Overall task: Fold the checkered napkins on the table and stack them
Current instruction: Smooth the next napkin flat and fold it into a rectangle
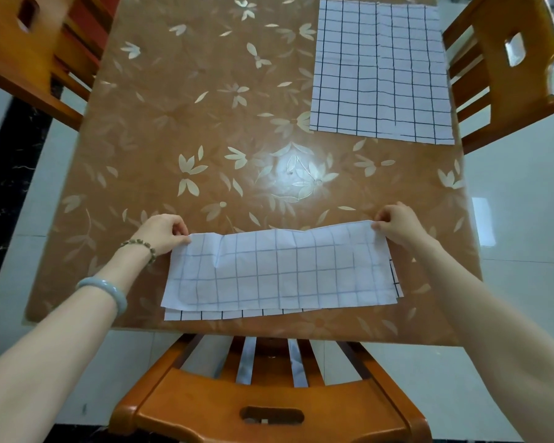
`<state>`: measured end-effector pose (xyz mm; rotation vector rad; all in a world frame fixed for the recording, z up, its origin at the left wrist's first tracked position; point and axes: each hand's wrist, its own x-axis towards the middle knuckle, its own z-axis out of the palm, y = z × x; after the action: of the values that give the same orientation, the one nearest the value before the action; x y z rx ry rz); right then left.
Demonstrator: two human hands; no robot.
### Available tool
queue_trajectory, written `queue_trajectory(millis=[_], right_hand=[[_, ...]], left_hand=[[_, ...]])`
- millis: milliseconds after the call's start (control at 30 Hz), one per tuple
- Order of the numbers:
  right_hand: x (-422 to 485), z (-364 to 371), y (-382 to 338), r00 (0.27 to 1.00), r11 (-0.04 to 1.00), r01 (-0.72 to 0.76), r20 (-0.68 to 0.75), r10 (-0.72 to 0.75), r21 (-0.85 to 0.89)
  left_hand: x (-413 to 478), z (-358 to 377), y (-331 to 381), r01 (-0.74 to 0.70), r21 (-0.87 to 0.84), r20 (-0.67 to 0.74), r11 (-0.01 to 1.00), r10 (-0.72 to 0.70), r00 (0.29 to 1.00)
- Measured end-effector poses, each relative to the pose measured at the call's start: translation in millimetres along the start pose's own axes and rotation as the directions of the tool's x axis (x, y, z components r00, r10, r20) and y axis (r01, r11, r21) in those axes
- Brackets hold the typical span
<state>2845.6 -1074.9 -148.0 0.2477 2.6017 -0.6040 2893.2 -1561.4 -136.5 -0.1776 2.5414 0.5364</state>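
Folded checkered napkin (pixel 279 270) on table (pixel 205 123), far corners pinched by left fingers (pixel 180 230), right fingers (pixel 383 220)

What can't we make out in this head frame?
Head view:
- Lower layer of folded white checkered cloth napkin: covered by its top layer, only an edge strip shows.
- Left hand and right hand: grip undersides hidden by the hands themselves.
- Flat white checkered napkin: layer count unreadable from above.

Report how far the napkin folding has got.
Done: no stack yet. In hand: the near napkin lies doubled over, layers uneven, with the left hand and right hand pinching its far corners. Left: finish this fold, then fold the far napkin, lying flat at the far right of the table, and stack both.
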Motion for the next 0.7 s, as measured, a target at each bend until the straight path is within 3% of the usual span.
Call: queue_trajectory(millis=[67, 267, 433, 700], right_hand=[[-2, -5, 2, 1.0, 0.998, -0.029, 0.004, 0.029, 0.064], [-13, -25, 10, 0.999, 0.977, -0.03, -0.005, 0.032, 0.209], [-17, -23, 13, 0.999, 0.98, -0.032, -0.012, 0.035, 0.195], [-14, -19, 10, 0.999, 0.996, -0.015, 0.033, 0.012, 0.084]], left_hand=[[0, -5, -4, -0.017, 0.012, 0.014, 1.0, 0.017, 1.0], [-4, -26, -9, 0.03, -0.217, 0.03, 0.976, -0.024, 0.999], [0, -30, -3, -0.039, -0.247, -0.007, 0.968, 0.039, 0.999], [15, -29, -4, 0.0, -0.17, -0.003, 0.985, -0.001, 1.0]])
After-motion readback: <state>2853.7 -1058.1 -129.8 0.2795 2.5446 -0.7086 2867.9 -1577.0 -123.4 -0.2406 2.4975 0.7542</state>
